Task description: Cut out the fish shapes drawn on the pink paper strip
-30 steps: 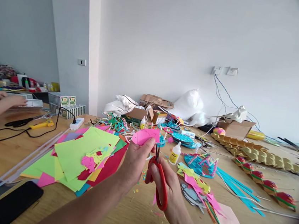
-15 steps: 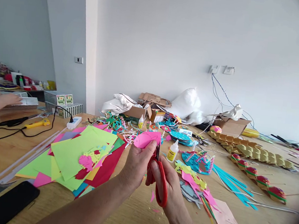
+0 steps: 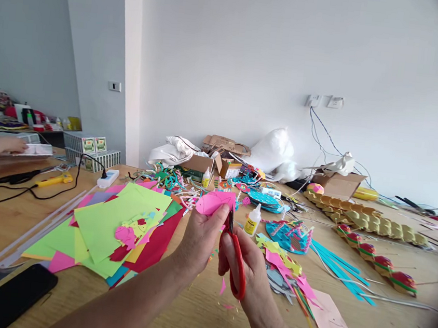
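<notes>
Between thumb and fingers, my left hand pinches a piece of pink paper with a drawn outline on it. My right hand grips red-handled scissors, fingers in the loops. The dark blades point up at the paper's right edge; how far they are parted is hard to see. Small pink scraps lie on the table below. A glue bottle stands upright just beyond my right hand. Left of my hands spreads a pile of coloured paper with pink and yellow cutouts on top.
A black phone lies at the front left. Paper scraps, blue strips and painted egg-carton caterpillars cover the right side. Cardboard boxes line the wall. Another person's hand works at the far left.
The scissors have shifted slightly and their handle loops look closer together. The pink paper stays in my left hand, almost unmoved. The other person's hand has moved a little left.
</notes>
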Motion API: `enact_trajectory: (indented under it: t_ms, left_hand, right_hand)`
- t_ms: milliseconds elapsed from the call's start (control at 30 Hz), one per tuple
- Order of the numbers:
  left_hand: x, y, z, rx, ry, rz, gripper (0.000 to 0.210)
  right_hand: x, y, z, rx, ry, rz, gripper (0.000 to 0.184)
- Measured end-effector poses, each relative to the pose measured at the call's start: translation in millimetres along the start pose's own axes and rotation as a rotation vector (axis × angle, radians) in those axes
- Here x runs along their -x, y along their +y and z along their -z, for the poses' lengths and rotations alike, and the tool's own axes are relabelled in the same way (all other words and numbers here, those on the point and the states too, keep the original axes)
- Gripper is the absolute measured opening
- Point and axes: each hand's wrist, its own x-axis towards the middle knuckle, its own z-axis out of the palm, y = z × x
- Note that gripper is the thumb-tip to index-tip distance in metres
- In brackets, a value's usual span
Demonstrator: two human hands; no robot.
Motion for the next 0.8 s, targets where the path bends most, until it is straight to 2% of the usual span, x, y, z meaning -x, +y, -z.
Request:
enact_trajectory:
  t_ms: [133, 567, 800]
  left_hand:
    - [-1, -3, 1.9, 0.033, -0.05, -0.008, 0.017]
    - [-1, 0, 1.3, 0.064, -0.075, -0.009, 0.014]
    - [-4, 2, 3.1, 0.066, -0.1, -0.009, 0.014]
  right_hand:
    - [1, 0, 0, -0.013, 0.004, 0.0, 0.043]
    - [-1, 0, 2, -0.023, 0.004, -0.005, 0.044]
    - [-4, 13, 4, -0.003, 0.005, 0.021, 0.048]
